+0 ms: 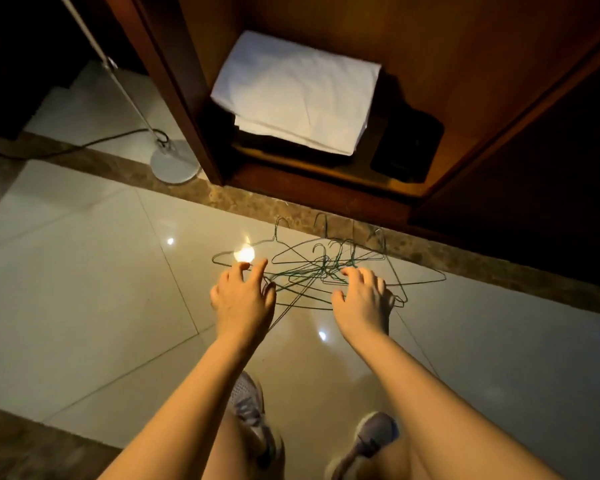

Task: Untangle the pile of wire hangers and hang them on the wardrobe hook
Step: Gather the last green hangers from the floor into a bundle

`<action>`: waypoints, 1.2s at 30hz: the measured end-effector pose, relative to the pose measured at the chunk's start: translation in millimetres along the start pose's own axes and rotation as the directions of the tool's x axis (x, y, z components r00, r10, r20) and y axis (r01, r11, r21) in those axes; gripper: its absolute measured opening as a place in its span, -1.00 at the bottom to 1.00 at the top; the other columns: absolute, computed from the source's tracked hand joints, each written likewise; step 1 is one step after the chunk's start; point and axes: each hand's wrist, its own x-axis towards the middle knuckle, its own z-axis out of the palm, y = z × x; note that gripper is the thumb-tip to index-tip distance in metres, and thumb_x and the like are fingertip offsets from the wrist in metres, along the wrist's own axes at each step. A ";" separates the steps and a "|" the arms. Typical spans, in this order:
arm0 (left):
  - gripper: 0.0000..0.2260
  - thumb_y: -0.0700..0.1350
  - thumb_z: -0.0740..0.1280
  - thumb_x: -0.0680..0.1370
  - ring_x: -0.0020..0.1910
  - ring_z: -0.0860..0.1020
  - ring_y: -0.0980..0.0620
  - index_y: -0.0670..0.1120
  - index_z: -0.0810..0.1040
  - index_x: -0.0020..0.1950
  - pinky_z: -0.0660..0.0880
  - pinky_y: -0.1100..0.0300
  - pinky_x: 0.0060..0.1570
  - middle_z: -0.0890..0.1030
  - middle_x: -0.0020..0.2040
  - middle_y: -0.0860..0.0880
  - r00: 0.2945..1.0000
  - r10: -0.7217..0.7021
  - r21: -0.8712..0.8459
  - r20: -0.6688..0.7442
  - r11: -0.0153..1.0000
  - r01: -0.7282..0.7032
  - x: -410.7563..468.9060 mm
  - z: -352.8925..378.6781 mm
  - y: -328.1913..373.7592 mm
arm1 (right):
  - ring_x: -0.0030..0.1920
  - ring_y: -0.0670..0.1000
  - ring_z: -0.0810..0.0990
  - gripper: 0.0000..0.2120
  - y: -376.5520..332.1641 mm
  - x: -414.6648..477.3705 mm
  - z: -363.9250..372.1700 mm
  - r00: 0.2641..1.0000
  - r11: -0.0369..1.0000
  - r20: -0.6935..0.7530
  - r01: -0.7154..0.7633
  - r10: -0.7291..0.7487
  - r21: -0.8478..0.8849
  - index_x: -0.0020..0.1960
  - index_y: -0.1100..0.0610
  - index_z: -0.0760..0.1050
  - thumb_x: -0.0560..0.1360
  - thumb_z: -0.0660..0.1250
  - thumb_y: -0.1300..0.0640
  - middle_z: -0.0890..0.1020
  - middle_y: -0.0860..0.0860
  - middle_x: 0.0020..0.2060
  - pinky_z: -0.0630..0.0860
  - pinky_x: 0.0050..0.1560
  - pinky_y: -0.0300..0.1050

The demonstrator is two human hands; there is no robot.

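1. Looking down through the head camera at the wardrobe [187,109]. Its door is open and its bottom shelf is in view.
2. The pile of hangers [312,271] lies on the floor tiles [84,254] just in front of the wardrobe. It is thin green wire, all crossed and hooked together.
3. The pile's far hooks reach onto the stone strip [229,199] that runs along the wardrobe's foot.
4. My left hand [243,296] is over the pile's left end, on the side away from the wardrobe. Its fingers [258,268] are spread and only lightly bent, and it holds nothing.
5. My right hand [364,299] is over the pile's right half, also on the side away from the wardrobe. Its fingers curve down toward the wires and its thumb [338,296] stands apart from them. It is relaxed, with no wire pinched. I can't tell whether the tips touch the wire.
6. Inside the wardrobe, a folded white sheet [298,95] lies on top of something dark, with a dark box [407,143] to its right.
7. A lamp base [175,161] sits just left of the wardrobe's left post, and its cable [84,143] trails off to the left.
8. My two shoes [246,403] stand well back from the wardrobe, below my forearms.
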 end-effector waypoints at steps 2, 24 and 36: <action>-0.58 0.06 0.18 0.57 0.33 0.30 -0.05 0.07 0.27 0.43 0.25 -0.01 0.24 0.37 0.34 -0.06 0.999 -0.015 0.007 0.036 1.000 0.014 9.5 46.8 -12.6 | 0.35 0.03 0.25 -0.63 20.8 18.4 39.1 1.000 1.000 0.026 -0.010 0.010 -0.013 0.34 -0.02 0.32 0.54 0.17 0.06 0.33 -0.02 0.36 0.19 0.32 0.03; -0.60 0.02 0.17 0.58 0.25 0.39 -0.11 -0.02 0.31 0.42 0.33 -0.02 0.20 0.42 0.29 -0.12 0.978 -0.192 0.100 0.082 0.978 0.184 47.0 344.3 -124.5 | 0.38 0.16 0.26 -0.50 156.8 186.2 320.9 0.970 0.998 0.237 0.037 -0.046 0.042 0.47 0.07 0.16 0.58 0.13 -0.02 0.26 0.09 0.43 0.26 0.32 0.06; -0.62 -0.02 0.22 0.57 0.22 0.43 -0.11 -0.07 0.35 0.38 0.41 0.05 0.18 0.43 0.30 -0.14 0.976 -0.047 -0.016 0.213 0.999 0.052 49.9 349.8 -185.2 | 0.40 0.15 0.25 -0.48 111.6 195.8 371.6 0.891 0.959 0.365 0.283 -0.269 0.016 0.49 0.07 0.13 0.56 0.16 0.07 0.24 0.09 0.45 0.24 0.35 -0.02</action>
